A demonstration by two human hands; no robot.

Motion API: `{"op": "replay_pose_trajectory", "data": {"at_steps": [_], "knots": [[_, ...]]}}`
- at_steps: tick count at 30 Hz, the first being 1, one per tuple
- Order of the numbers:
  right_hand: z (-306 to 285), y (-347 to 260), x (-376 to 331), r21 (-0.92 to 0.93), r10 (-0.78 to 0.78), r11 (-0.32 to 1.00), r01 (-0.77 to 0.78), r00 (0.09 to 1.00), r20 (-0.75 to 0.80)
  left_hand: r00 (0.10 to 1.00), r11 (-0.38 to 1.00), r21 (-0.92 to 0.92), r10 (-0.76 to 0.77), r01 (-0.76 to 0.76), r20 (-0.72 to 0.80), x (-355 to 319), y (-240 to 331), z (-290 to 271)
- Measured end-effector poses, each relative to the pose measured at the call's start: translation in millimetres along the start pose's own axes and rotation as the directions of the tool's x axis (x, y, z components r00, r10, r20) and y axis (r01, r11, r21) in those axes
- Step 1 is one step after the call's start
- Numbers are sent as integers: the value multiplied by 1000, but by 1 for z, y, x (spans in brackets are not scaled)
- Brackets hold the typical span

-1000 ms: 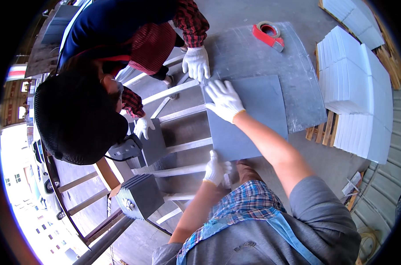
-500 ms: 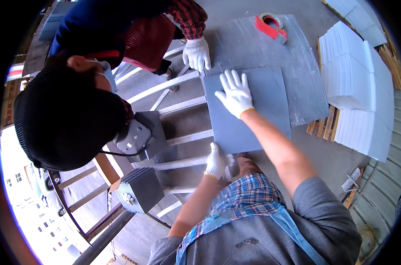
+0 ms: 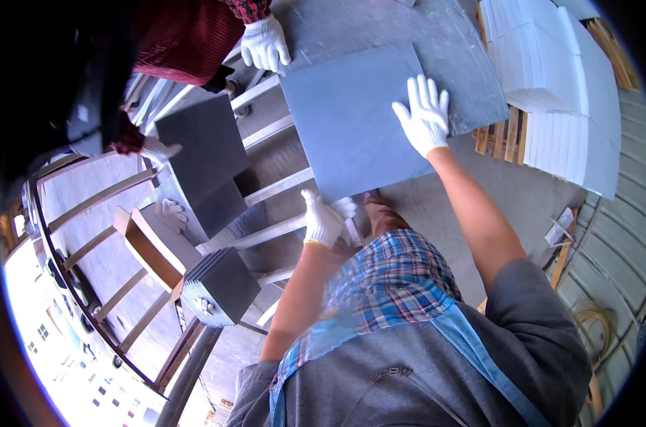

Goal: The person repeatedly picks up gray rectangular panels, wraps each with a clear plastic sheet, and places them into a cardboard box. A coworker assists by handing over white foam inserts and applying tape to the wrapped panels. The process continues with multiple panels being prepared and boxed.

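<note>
A square grey panel [image 3: 358, 117] lies in front of me, partly over a larger scuffed grey sheet [image 3: 344, 25]. My right hand [image 3: 426, 117], in a white knitted glove, rests with fingers spread at the panel's right edge. At the near left corner is my gloved left hand [image 3: 324, 220], its thumb pointing up and its fingers stretched to the right along the near edge. A co-worker's gloved hand [image 3: 264, 44] rests by the far left corner. The co-worker's other hand [image 3: 159, 151] is at the edge of a stack of dark panels [image 3: 202, 146].
Metal slats [image 3: 269, 132] run beneath the panel's left side. Another dark panel stack [image 3: 227, 285] stands near an open cardboard box [image 3: 148, 249]. White gloves [image 3: 172, 213] lie by the dark panels. Tall white stacks [image 3: 550, 85] sit on wooden pallets [image 3: 504, 135] at right.
My right hand has slid right, from the panel's middle to its right edge. The co-worker's head has moved away to the left, and their second hand now shows at the dark panels.
</note>
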State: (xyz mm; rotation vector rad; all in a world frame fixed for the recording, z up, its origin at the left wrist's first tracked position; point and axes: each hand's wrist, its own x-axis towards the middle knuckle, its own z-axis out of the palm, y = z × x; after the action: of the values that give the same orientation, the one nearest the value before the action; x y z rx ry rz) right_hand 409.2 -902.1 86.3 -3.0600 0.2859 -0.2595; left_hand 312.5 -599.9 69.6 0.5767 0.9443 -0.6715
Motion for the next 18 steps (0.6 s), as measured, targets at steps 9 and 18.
{"op": "replay_pose_trajectory", "data": {"at_steps": [9,18], "knots": [[-20,-126,-96,310,-481,838,450,876,28,993,1000,7,6,-5,-120,-7,4,10],[-13,78,-100,-18,322,946,-323,946,-44,999,992,126,16,-11,-45,1,0,-4]]}}
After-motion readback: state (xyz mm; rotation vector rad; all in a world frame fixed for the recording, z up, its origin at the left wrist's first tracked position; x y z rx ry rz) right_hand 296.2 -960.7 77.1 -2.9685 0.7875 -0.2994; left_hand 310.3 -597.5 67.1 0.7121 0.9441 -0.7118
